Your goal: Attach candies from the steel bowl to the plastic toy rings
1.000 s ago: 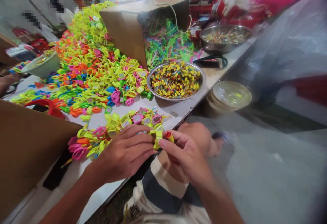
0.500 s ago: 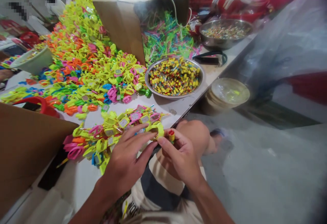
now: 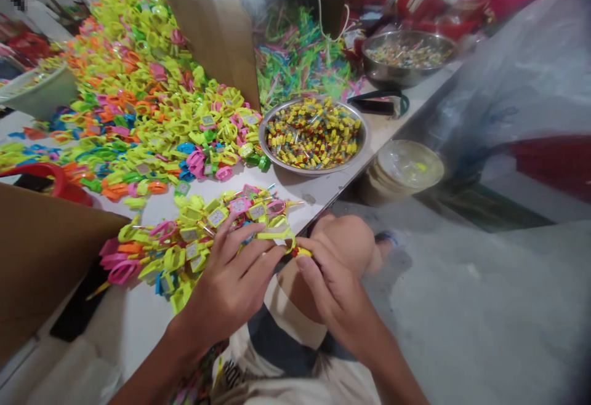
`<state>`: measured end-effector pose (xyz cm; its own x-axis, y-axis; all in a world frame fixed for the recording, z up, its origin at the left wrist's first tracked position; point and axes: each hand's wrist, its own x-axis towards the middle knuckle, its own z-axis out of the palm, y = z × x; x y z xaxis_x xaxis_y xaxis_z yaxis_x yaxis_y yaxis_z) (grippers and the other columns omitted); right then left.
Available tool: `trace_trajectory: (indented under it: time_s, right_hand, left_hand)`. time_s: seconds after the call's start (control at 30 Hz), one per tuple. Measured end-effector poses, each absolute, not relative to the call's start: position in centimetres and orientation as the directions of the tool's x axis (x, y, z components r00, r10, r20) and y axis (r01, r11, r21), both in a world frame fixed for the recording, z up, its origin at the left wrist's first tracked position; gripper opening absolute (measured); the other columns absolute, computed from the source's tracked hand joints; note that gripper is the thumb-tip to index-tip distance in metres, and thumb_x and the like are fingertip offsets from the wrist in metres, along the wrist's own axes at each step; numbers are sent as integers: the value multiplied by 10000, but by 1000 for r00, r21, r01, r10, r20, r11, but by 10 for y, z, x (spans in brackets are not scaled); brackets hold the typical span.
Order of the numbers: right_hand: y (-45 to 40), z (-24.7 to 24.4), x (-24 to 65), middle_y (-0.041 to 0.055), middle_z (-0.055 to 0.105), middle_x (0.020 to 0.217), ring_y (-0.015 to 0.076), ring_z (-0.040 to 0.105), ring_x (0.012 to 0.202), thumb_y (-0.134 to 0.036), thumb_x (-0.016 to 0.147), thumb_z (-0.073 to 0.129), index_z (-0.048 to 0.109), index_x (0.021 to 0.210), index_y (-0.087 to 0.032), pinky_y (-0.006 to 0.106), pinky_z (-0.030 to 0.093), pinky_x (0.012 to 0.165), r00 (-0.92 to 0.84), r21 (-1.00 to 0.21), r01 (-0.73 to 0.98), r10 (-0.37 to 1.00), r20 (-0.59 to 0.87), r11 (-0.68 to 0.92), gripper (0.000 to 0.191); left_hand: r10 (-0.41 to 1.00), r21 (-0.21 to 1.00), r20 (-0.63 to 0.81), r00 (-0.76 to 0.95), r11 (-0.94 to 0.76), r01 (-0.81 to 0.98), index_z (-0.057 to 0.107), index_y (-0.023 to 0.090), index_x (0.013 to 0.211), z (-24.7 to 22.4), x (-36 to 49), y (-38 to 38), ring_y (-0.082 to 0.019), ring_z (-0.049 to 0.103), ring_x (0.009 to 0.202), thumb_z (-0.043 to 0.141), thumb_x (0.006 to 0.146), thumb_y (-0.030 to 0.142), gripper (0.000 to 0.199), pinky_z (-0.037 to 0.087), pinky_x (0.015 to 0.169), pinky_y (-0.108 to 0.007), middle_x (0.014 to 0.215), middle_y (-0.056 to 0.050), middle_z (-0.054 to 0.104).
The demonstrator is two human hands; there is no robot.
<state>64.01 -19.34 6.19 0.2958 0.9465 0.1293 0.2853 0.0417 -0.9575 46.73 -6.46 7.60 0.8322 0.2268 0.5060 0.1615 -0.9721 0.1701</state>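
Between the fingers of my left hand is a yellow plastic toy watch, its band curved toward my other hand. My right hand pinches a small yellow and red wrapped piece, which meets the end of the watch band; whether it is inside the band I cannot tell. Just beyond my left hand lies a heap of finished-looking toy watches in yellow, pink, orange and blue. A metal bowl full of the same yellow and red pieces stands behind my hands.
A large pile of toy watches covers the table's left and back. A cardboard box holds green and pink strips. Further back right sits another metal bowl. A pale bucket stands beside the table, and a brown carton is at left.
My right hand has turned the yellow and red piece from upright to lying sideways and brought it against the watch. The watch has tilted in my left hand. The view has shifted slightly.
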Motion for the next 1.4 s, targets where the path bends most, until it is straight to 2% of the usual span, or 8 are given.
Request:
trace_trajectory:
  time_s: [0.4, 0.7, 0.8, 0.9, 1.07, 1.23, 1.33, 1.4]
  right_hand:
    - [-192, 62, 639, 25, 605, 1017, 147, 588, 947, -344, 1167, 471, 702, 1241, -230, 255, 456, 862, 266, -993, 121, 963, 42, 10, 269]
    - [-182, 63, 640, 36, 651, 973, 155, 611, 919, -406, 1126, 548, 752, 1136, -212, 259, 472, 836, 296, -987, 141, 955, -34, -79, 282]
    - [-178, 61, 638, 26, 648, 832, 133, 572, 697, -535, 1067, 614, 761, 1065, -194, 242, 452, 624, 252, -975, -36, 942, -220, -218, 372]
    - [-176, 54, 632, -40, 508, 598, 84, 375, 447, -668, 982, 677, 751, 1103, -185, 215, 278, 419, 148, -881, -217, 877, -456, -421, 504]
    - [-170, 32, 621, -64, 434, 497, 64, 311, 368, -713, 950, 694, 741, 1070, -184, 199, 191, 382, 60, -827, -243, 843, -534, -506, 544]
    - [-151, 27, 611, -15, 578, 611, 70, 373, 388, -715, 1002, 608, 751, 1093, -176, 214, 235, 406, -18, -866, -107, 872, -490, -488, 565]
    - [-116, 38, 623, 66, 730, 814, 176, 601, 569, -665, 1027, 583, 781, 1092, -208, 287, 464, 537, 88, -928, 291, 972, -218, -235, 503]
    - [-78, 48, 647, 127, 773, 991, 284, 707, 839, -619, 1001, 638, 777, 1129, -214, 388, 549, 751, 184, -815, 570, 983, -2, -108, 447]
  left_hand:
    - [210, 190, 533, 819, -974, 126, 701, 129, 1216, 72, 462, -61, -286, 639, 1331, 668, 938, -14, 314, 285, 1337, -644, 1118, -81, 810]
    - [182, 156, 496, 849, -981, 119, 717, 91, 1209, 68, 457, -56, -312, 631, 1315, 645, 932, -14, 305, 278, 1344, -643, 1083, -100, 790]
    - [163, 150, 506, 847, -984, 99, 730, 96, 1186, 64, 451, -55, -297, 640, 1313, 591, 978, 18, 262, 233, 1366, -637, 1064, -90, 795]
    - [164, 139, 495, 853, -984, 108, 741, 114, 1171, 59, 442, -55, -274, 652, 1304, 552, 1022, 66, 245, 198, 1383, -617, 1042, -83, 799]
    - [225, 124, 454, 862, -974, 189, 749, 128, 1171, 48, 424, -58, -247, 660, 1290, 604, 1019, 86, 214, 160, 1395, -584, 1037, -71, 790]
    - [291, 146, 431, 854, -956, 253, 742, 140, 1169, 44, 409, -52, -230, 666, 1263, 576, 1047, 105, 210, 174, 1387, -573, 1025, -60, 800]
    - [376, 144, 458, 806, -925, 351, 745, 172, 1170, 45, 395, -34, -245, 666, 1256, 603, 1017, 77, 230, 286, 1339, -542, 1053, -55, 810]
    - [452, 138, 507, 733, -883, 449, 742, 178, 1176, 46, 382, -16, -262, 663, 1244, 641, 984, 51, 251, 418, 1239, -508, 1066, -61, 810]
